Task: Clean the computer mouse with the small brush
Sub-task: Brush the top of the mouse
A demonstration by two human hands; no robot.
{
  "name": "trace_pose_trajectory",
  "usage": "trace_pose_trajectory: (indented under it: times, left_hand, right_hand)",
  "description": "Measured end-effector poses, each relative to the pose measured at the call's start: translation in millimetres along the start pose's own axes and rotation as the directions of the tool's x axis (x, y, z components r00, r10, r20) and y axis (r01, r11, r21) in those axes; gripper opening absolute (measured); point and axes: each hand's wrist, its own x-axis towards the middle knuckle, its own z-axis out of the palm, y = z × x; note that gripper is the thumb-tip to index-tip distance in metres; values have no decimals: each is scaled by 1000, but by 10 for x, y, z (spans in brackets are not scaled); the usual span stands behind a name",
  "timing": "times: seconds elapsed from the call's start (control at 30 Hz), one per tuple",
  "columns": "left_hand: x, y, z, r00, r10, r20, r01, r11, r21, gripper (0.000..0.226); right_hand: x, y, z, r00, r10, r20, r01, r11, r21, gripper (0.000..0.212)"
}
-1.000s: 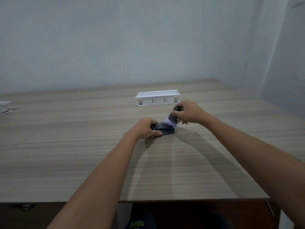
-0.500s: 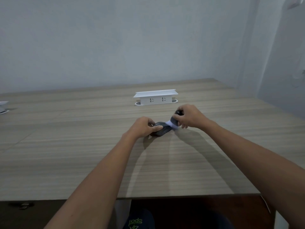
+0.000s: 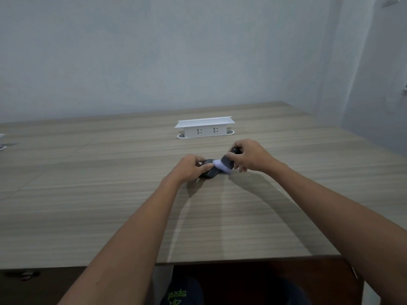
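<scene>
A dark computer mouse (image 3: 211,172) lies on the wooden table (image 3: 110,205), a little past its middle. My left hand (image 3: 191,167) grips the mouse from its left side and covers much of it. My right hand (image 3: 250,155) holds a small brush (image 3: 226,162) with a dark handle and pale bristles. The bristles press on the right top of the mouse. The brush slants down to the left out of my fingers.
A white socket box (image 3: 204,127) stands on the table behind the hands. A small white object (image 3: 1,142) sits at the far left edge. The table's front edge runs near my body, and pale walls close the back and right.
My right hand has tilted the brush and swept its bristles leftward over the mouse. My left hand stays on the mouse, which has turned slightly.
</scene>
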Motion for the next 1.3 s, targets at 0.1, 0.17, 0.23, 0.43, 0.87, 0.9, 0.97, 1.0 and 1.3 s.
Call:
trace_pose_trajectory:
  times: [0.1,0.17,0.23,0.43,0.87,0.9,0.97,1.0,1.3]
  left_hand:
    - [9,6,13,1000,1,6,-1,1000,14,34]
    - [14,3,11,1000,8,4,-9,1000,15,32]
    - [19,-2,10,1000,15,-1,-15,1000,20,31]
    - [22,1,10,1000,18,-2,-18,999,36,32]
    - [38,38,-16,999,-37,7,37,999,-18,32]
    - [37,40,-11,999,-43,6,43,999,-18,31]
    - [29,54,-11,999,-41,6,41,999,-25,31]
    - [29,54,-10,999,-36,-1,36,999,-29,31]
    - [45,70,13,999,-46,-29,45,998,-32,32]
  right_hand:
    - [0,56,-36,998,14,-62,-18,998,-65,15]
    - [-24,53,-29,999,-6,-46,6,1000,2,15]
    - [-48,64,-8,1000,-9,-8,9,999,41,14]
    - [-30,61,-27,999,-19,-39,19,1000,11,15]
    - [6,12,-35,999,-20,35,24,995,-94,14]
    - [2,13,-46,1000,-18,23,20,994,-108,14]
    - [-21,-15,-48,998,-48,28,49,998,-35,16]
    - [-43,-37,-41,996,-70,55,69,997,19,17]
    - [-116,-57,13,988,-134,72,135,991,-7,13]
